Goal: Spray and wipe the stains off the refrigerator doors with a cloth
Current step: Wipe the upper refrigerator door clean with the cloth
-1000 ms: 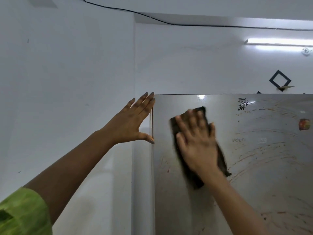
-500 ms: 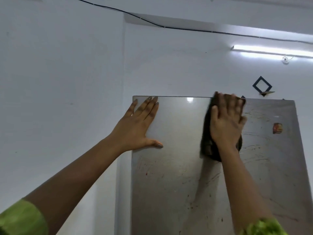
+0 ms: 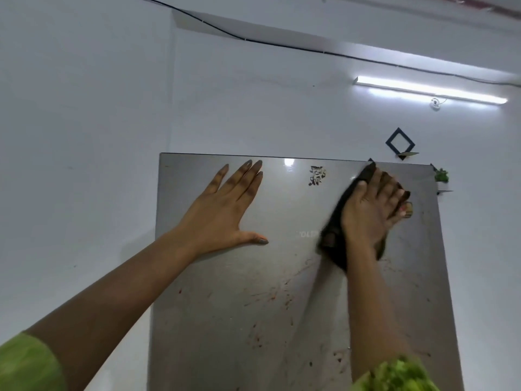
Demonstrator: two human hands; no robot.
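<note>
The steel-grey refrigerator door (image 3: 282, 320) fills the lower middle of the view, with reddish-brown smears and specks across its lower half. My right hand (image 3: 369, 210) presses a dark brown cloth (image 3: 335, 238) flat against the door near its upper right corner. My left hand (image 3: 225, 213) lies flat on the upper left of the door, fingers spread, holding nothing. A worn black sticker (image 3: 317, 175) sits near the top edge between my hands. No spray bottle is in view.
White walls surround the fridge. A black cable (image 3: 253, 42) runs along the wall above, and a tube light (image 3: 428, 90) glows at the upper right. A diamond-shaped wall ornament (image 3: 399, 143) and a small green plant (image 3: 441, 175) sit just past the fridge's top right corner.
My right hand has swept the cloth from the door's left side across to its upper right. My left hand has shifted from the door's left edge onto its face.
</note>
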